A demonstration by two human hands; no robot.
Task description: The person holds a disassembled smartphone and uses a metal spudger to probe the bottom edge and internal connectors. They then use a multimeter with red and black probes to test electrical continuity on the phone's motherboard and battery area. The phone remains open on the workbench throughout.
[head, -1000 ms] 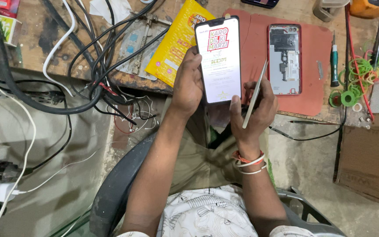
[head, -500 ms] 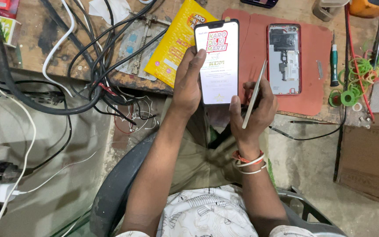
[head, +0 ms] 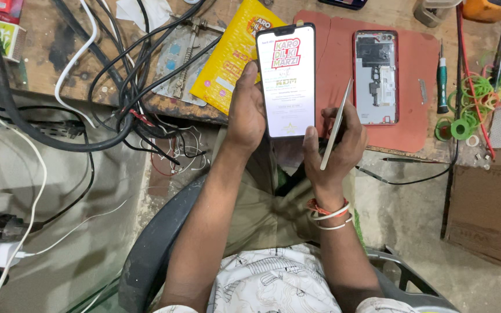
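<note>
My left hand grips a lit smartphone along its left edge, thumb resting on the screen's rim. The phone is upright above my lap, its screen white with a red graphic. My right hand touches the phone's lower right corner with the thumb and holds a thin white flat piece, seen edge-on, between the fingers. Both hands hover just in front of the workbench edge.
On the bench lies a red mat with an opened phone body, a green screwdriver, a yellow packet, green rubber rings and tangled black and white cables. A cardboard box stands at right.
The phone has tilted slightly and my left thumb has shifted along its left edge. My right hand stays in place with the white piece.
</note>
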